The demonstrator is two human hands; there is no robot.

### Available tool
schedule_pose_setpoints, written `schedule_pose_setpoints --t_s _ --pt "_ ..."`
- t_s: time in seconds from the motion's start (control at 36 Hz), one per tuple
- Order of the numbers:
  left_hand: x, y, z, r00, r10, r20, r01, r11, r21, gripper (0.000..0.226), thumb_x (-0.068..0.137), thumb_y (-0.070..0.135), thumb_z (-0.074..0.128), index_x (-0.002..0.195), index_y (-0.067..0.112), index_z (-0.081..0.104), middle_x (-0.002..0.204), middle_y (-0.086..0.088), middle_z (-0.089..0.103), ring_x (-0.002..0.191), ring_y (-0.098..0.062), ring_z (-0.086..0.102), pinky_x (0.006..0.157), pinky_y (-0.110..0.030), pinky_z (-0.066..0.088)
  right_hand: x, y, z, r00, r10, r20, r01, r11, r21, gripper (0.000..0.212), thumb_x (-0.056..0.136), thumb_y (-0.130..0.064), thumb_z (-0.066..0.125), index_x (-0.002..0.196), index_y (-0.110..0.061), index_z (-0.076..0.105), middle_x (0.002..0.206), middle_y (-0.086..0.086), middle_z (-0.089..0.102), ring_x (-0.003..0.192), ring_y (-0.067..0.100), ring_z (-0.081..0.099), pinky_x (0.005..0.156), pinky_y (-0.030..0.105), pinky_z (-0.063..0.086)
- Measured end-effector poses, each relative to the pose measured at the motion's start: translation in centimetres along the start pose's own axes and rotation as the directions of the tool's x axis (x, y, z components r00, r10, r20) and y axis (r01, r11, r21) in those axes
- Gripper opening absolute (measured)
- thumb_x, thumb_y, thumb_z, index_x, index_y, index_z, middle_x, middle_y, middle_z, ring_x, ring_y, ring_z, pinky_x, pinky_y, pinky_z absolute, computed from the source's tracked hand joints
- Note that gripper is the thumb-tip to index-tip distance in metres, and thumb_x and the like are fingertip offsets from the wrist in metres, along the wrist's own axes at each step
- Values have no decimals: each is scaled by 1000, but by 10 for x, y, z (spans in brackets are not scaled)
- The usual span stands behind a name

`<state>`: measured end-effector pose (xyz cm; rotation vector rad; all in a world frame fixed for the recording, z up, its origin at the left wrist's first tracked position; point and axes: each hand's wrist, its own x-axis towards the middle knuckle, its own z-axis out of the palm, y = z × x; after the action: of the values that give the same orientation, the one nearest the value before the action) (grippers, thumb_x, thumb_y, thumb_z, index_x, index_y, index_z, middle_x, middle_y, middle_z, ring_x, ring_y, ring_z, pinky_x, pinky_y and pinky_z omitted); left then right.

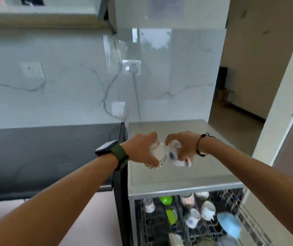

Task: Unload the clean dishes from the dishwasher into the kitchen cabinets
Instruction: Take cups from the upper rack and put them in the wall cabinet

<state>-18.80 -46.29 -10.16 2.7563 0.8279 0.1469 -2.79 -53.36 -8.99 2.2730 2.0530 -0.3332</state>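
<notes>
Holding: each hand grips one cup, both raised over the steel top of the dishwasher (177, 176)
Left hand (142, 148): fingers curled round a white cup with a dark patterned band (158, 155); thumb on the near side, the other fingers over the far side
Left cup: tilted, its mouth toward the palm, its base pointing down and right; it touches or almost touches the other cup
Right hand (183, 148): fingers curled round a white cup with a blue mark (175, 157); fingertips over the rim, thumb low on the near side
Right cup: just right of the left-hand fingertips, its handle showing below the right thumb
Wrists: a dark watch on a green strap (113, 151) on the left, a thin black cord (199, 144) on the right
Rack (160, 226): well below both sets of fingers, pulled out, with white cups, a green item and a blue dish (229, 226) in it
Beyond the fingers: grey marble wall with a socket (131, 67) and a cord hanging from it
Left of the left hand: dark countertop (44, 157)
Blur: the cup patterns are too smeared to read
</notes>
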Motion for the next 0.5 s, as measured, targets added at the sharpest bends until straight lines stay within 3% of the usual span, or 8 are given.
schedule_pose_setpoints --t_s 0.06,0.14,0.22,0.33,0.44,0.5 --pt "8 -2 -24 1000 3 -23 -3 1000 -22 56 72 27 75 114 12 40 98 -1 52 84 -21 51 60 -24 41 4 -2 -21 999 20 -27 -20 1000 2 56 76 -10 62 125 -31 44 103 -2 54 91 21 55 57 21 43" --pt "21 -13 -56 999 15 -32 -16 1000 -17 53 72 29 76 107 13 40 98 -3 54 85 -21 53 62 -26 44 12 -9 -49 997 38 -68 -40 999 -29 58 76 -12 62 128 -29 42 97 -5 50 88 18 47 57 21 39" --pt "31 -27 -85 998 44 -44 -44 999 6 50 72 29 75 105 14 40 93 1 51 82 -18 51 59 -22 41 24 -19 -74 993 68 -98 -73 996 -48 59 76 -12 63 129 -28 42 98 -4 53 92 20 51 60 22 41" --pt "46 -56 -123 996 70 -53 -68 997 42 50 73 29 74 104 15 38 96 1 50 88 -19 51 62 -23 41 48 -33 -104 983 125 -136 -129 991 -19 62 75 -13 65 130 -28 41 103 -6 49 94 20 48 74 26 44" --pt "57 -84 -161 993 109 -51 -105 992 76 49 75 29 74 103 17 36 99 1 50 88 -17 50 62 -21 42 71 -48 -130 965 191 -179 -179 980 82 62 74 -10 65 128 -32 45 103 -6 48 91 19 50 67 23 43" --pt "60 -99 -181 990 126 -56 -122 990 78 50 75 29 74 107 16 38 104 0 52 90 -17 51 70 -24 46 82 -59 -145 957 221 -189 -198 971 130 61 75 -9 64 127 -35 45 104 -3 50 88 24 58 63 22 46"
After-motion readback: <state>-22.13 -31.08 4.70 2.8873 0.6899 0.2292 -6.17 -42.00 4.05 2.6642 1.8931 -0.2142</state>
